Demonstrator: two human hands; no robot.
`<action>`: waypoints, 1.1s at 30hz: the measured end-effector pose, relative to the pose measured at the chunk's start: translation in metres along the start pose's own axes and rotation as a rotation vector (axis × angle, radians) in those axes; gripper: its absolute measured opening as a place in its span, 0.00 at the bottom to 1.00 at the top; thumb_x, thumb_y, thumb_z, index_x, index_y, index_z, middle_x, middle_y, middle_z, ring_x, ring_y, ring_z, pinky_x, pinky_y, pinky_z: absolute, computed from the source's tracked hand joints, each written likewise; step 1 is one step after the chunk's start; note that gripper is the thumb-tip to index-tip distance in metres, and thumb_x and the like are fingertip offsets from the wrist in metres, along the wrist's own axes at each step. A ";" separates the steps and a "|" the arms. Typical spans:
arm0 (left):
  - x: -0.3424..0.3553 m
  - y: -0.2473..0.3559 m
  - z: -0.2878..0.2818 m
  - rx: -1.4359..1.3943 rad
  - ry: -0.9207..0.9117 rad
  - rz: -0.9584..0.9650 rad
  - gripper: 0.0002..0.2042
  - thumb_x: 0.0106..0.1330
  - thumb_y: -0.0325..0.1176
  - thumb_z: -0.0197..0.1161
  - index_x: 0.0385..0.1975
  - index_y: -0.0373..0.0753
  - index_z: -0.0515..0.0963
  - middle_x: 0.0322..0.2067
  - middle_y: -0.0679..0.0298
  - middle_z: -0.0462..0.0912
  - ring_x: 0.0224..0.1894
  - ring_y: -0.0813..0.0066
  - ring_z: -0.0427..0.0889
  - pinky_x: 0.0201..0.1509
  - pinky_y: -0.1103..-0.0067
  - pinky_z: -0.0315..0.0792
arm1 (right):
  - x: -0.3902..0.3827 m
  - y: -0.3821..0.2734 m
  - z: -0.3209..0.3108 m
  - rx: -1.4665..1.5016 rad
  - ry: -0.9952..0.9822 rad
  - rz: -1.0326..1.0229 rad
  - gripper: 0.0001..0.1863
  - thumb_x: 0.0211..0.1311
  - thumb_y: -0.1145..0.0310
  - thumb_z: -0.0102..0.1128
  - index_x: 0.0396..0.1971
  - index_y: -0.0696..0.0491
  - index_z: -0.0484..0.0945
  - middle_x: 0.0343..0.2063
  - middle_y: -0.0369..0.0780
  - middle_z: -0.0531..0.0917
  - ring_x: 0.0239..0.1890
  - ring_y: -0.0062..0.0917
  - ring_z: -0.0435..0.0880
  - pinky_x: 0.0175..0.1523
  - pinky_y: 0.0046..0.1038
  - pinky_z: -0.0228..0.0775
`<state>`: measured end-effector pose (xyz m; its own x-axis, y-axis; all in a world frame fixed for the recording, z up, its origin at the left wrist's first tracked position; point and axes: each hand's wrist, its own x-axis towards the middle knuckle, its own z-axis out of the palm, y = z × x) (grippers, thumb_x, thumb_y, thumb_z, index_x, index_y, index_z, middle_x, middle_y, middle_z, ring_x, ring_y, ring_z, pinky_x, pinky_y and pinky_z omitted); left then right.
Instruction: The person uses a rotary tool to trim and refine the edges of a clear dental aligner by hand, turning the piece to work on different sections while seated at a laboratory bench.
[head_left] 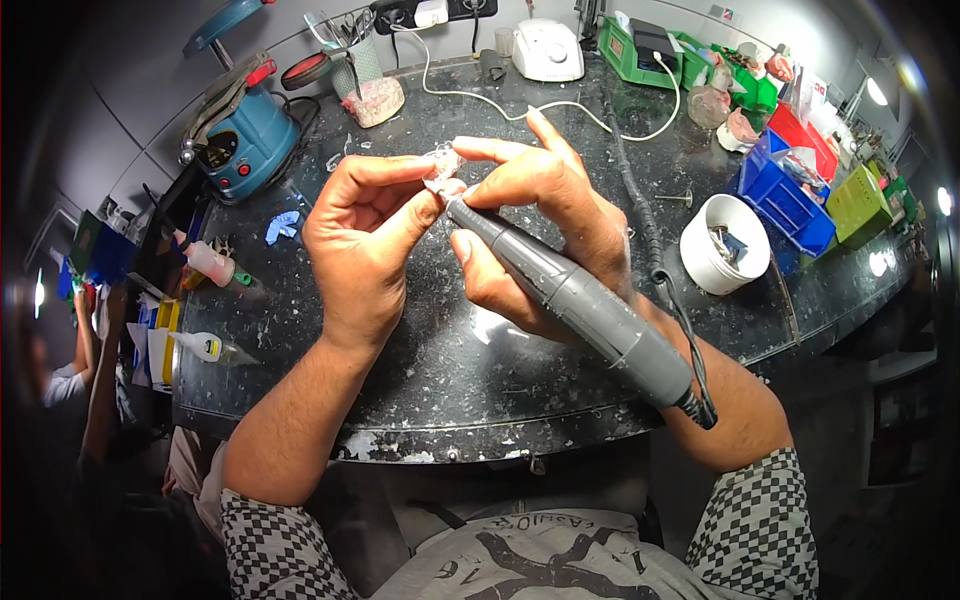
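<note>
My left hand (362, 232) pinches a small translucent, pinkish piece (443, 164) between thumb and fingertips; its exact kind does not show. In my right hand (572, 205) lies a thick dark grey rotary handpiece (590, 305), held like a pen and slanting up to the left. Its narrow tip is close against the lower edge of the piece; whether they touch, I cannot tell. A coiled cord (650, 235) hangs down beside my right wrist and joins the handpiece's rear end. Both hands are above the middle of the dark, speckled bench (450, 385).
At the back left stand a blue machine (245, 140) and a pinkish plaster block (374, 103). A white control box (547, 50) sits at the back. Rightward are a white tub (724, 250) and a blue bin (785, 195). A white bottle (200, 346) lies left; another person's arm (98, 360) shows beyond.
</note>
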<state>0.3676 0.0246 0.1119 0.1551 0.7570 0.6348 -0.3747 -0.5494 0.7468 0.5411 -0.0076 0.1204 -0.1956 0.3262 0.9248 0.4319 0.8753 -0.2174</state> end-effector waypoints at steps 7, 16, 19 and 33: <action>0.000 -0.001 0.001 0.001 0.011 -0.004 0.10 0.61 0.15 0.65 0.40 0.31 0.76 0.42 0.55 0.84 0.45 0.72 0.85 0.54 0.77 0.79 | -0.002 0.000 0.000 0.037 0.023 0.051 0.19 0.48 0.77 0.68 0.41 0.54 0.74 0.36 0.38 0.84 0.53 0.39 0.84 0.69 0.60 0.50; 0.001 -0.002 -0.001 0.036 0.005 0.028 0.11 0.60 0.15 0.66 0.40 0.32 0.75 0.42 0.55 0.83 0.46 0.71 0.84 0.54 0.76 0.80 | -0.001 0.000 0.000 0.034 0.019 0.032 0.19 0.48 0.77 0.67 0.42 0.54 0.74 0.36 0.39 0.84 0.53 0.39 0.84 0.69 0.61 0.49; 0.002 0.000 0.000 -0.006 -0.012 0.027 0.11 0.60 0.15 0.66 0.40 0.32 0.75 0.42 0.56 0.83 0.47 0.73 0.84 0.55 0.77 0.79 | -0.001 0.001 -0.001 0.027 0.001 0.007 0.18 0.49 0.76 0.67 0.42 0.54 0.74 0.36 0.39 0.84 0.53 0.38 0.84 0.70 0.60 0.48; 0.006 0.001 -0.002 -0.165 -0.080 -0.111 0.12 0.65 0.21 0.62 0.47 0.34 0.75 0.43 0.58 0.83 0.48 0.72 0.83 0.58 0.73 0.76 | 0.004 0.015 0.002 0.950 0.210 0.857 0.12 0.62 0.74 0.66 0.44 0.56 0.77 0.37 0.39 0.83 0.41 0.21 0.84 0.48 0.23 0.78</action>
<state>0.3665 0.0297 0.1161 0.2736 0.7755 0.5690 -0.4949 -0.3937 0.7746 0.5450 0.0070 0.1202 0.0088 0.9191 0.3939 -0.4567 0.3541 -0.8161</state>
